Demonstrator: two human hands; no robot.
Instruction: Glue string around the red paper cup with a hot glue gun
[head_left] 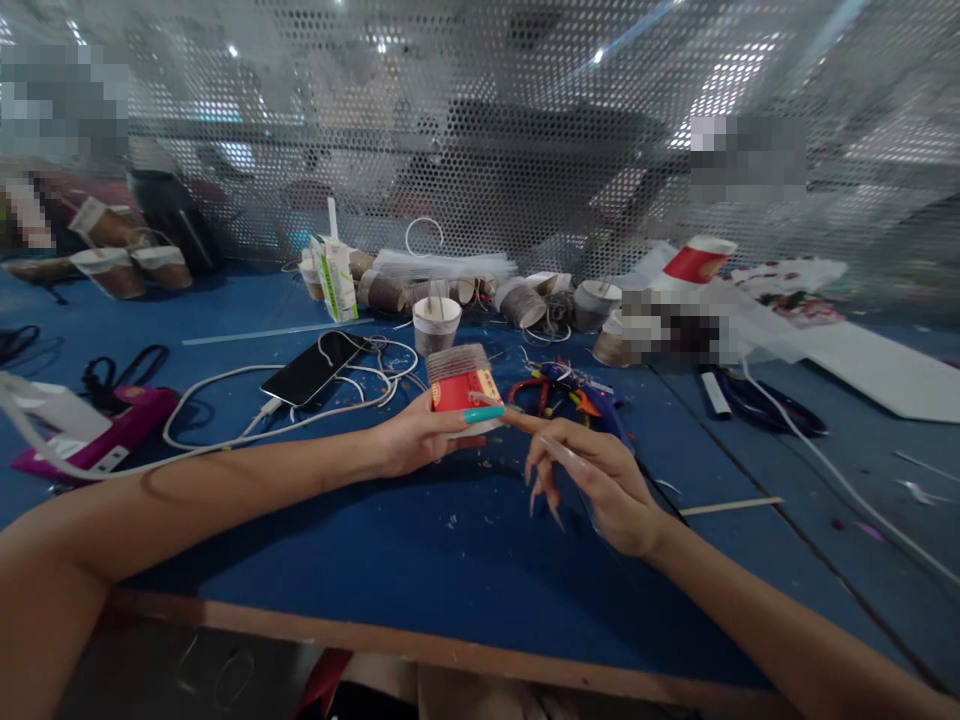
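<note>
Since the red cup (456, 390) on my feed looks like paper, I judge it light and easily dented, best held gently by its bare wall, clear of the wound cord (456, 362). Above the blue table (420, 560), my left hand (420, 432) grips it from 8 o'clock, thumb across; from 4 o'clock my right hand (592, 480) extends 1 finger, others curled, perhaps pinching a strand, I cannot tell.
</note>
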